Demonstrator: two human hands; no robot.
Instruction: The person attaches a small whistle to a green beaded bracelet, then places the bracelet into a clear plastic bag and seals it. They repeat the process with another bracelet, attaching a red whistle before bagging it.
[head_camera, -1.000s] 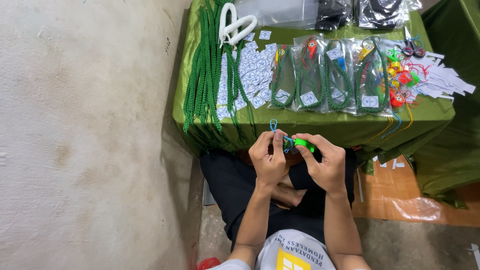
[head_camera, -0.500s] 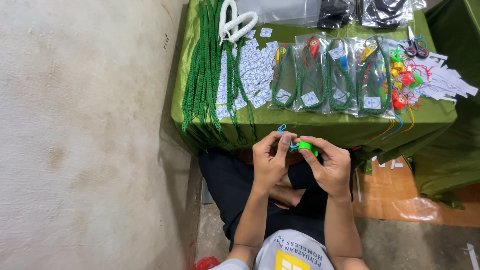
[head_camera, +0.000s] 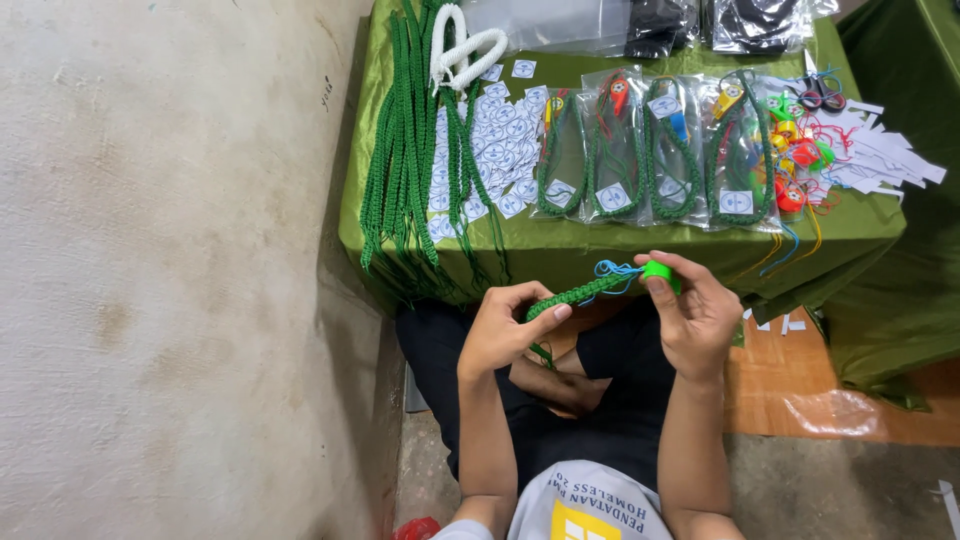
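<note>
Seen from above: green table (head_camera: 600, 250) laden with green cords (head_camera: 405, 150), paper tags (head_camera: 500, 140) and bagged lanyards (head_camera: 650, 150). Below its front edge, left hand (head_camera: 505, 325) closed on a braided green cord (head_camera: 578, 295), thumb and fingers pinching the braid. Right hand (head_camera: 695, 315) curled shut, pinching a small green whistle (head_camera: 658, 271) at the cord's blue-looped end.
</note>
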